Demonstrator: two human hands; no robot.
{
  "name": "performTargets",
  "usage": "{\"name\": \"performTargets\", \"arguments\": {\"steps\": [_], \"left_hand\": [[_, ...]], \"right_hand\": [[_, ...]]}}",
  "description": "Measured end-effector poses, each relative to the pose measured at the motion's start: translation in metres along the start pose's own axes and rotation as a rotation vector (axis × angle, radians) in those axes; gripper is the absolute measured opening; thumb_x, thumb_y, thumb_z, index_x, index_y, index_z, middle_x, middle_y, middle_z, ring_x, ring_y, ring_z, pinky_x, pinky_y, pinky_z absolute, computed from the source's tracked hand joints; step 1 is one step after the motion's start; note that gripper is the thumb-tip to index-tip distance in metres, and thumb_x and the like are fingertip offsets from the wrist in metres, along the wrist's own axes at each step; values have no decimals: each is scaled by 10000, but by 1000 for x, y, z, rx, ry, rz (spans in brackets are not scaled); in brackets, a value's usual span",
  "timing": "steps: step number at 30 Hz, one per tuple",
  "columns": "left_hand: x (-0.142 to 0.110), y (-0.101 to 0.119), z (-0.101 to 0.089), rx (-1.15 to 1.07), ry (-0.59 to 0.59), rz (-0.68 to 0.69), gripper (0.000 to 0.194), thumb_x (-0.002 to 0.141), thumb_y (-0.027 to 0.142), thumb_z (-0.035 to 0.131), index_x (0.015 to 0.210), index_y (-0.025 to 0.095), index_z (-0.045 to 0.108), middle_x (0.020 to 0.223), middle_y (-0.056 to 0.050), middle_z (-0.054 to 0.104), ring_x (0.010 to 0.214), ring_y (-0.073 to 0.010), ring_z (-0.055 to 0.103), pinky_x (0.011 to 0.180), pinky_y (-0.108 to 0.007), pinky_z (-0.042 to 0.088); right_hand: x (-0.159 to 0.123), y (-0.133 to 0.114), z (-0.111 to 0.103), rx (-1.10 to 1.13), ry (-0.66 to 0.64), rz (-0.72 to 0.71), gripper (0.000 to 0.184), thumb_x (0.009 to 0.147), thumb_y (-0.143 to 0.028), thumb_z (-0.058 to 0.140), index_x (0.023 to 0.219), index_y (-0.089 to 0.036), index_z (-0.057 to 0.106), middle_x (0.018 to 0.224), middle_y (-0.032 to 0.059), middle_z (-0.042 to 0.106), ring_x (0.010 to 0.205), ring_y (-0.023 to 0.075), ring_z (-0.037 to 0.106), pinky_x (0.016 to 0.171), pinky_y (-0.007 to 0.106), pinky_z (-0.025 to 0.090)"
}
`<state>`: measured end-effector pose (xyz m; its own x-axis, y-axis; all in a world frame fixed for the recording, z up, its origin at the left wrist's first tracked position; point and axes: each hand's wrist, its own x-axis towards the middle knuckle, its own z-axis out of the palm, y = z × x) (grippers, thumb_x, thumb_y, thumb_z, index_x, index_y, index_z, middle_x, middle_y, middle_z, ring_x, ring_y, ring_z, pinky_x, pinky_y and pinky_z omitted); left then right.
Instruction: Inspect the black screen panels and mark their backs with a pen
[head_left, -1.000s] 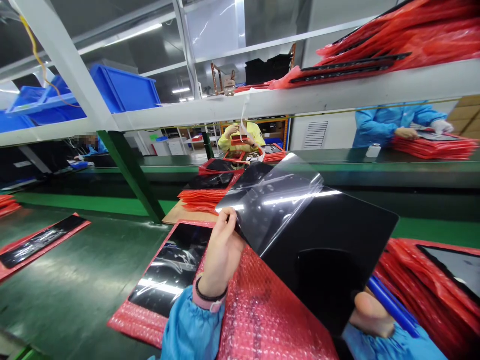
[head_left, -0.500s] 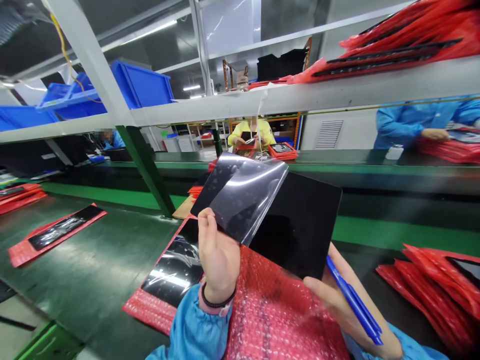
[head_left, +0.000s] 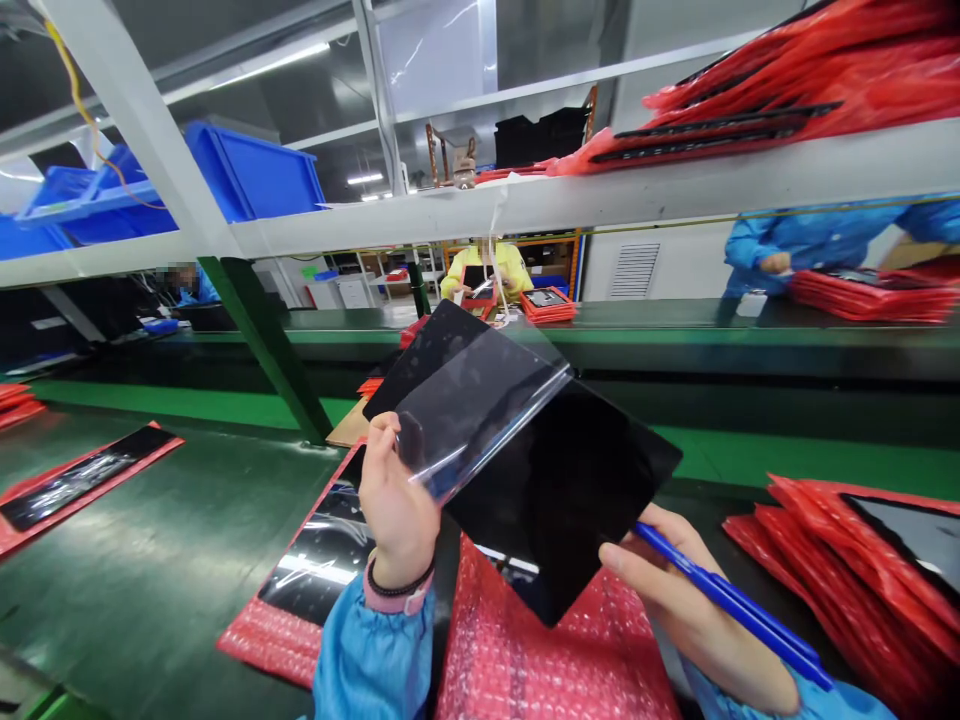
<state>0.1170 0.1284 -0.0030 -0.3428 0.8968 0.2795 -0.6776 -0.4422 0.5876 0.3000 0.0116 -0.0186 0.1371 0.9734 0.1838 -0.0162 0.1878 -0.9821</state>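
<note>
A flat black screen panel (head_left: 577,480) is held tilted in front of me. My right hand (head_left: 667,580) grips its lower right edge, the thumb near the corner, with a blue pen (head_left: 735,600) lying along the same hand. My left hand (head_left: 397,500) pinches the edge of a clear protective film (head_left: 480,400), which is folded back over the panel's left half. Under the panel lies a red bubble-wrap bag (head_left: 555,650). Left of it, partly behind my left arm, another black panel (head_left: 322,550) rests on red bubble wrap.
A red bag with a panel (head_left: 90,480) lies on the green bench (head_left: 202,540) at left. Red bags are piled at right (head_left: 832,570) and on the white shelf (head_left: 525,205) above. A green post (head_left: 262,350) rises ahead. Co-workers sit across the line.
The panel has rotated, its lower corner now further down. The film's fold line has turned flatter, and my left hand has shifted left with it. The pen has tilted flatter. The view has shifted slightly right.
</note>
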Motion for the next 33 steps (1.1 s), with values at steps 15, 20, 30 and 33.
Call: {"name": "performTargets", "arguments": {"steps": [15,20,30,33], "left_hand": [[23,6,-8,122,-45,-37,125,657,272,575,661,199,474,685,37,468,627,-117,483,635,-239,411],[23,6,-9,138,-71,35,95,674,236,567,639,189,492,681,33,457,644,-118,468,658,-238,406],[10,11,-4,185,-208,-79,98,684,227,569,625,174,511,663,14,427,629,-116,421,577,-213,366],[2,12,-1,216,-304,-145,128,685,233,576,606,174,495,636,18,401,581,-108,382,531,-219,328]], "right_hand": [[-15,13,-7,83,355,80,386,646,-562,750,910,-282,726,1038,83,714,1112,345,584,939,484,449],[-14,9,-7,57,360,115,384,607,-599,756,830,-287,741,959,63,714,1053,334,602,986,491,395],[-9,16,-16,-210,323,111,398,648,-630,689,782,-260,747,990,62,699,1054,358,570,931,472,427],[-8,17,-18,-211,324,105,408,652,-631,684,793,-254,748,981,60,707,1003,346,606,881,439,473]]}}
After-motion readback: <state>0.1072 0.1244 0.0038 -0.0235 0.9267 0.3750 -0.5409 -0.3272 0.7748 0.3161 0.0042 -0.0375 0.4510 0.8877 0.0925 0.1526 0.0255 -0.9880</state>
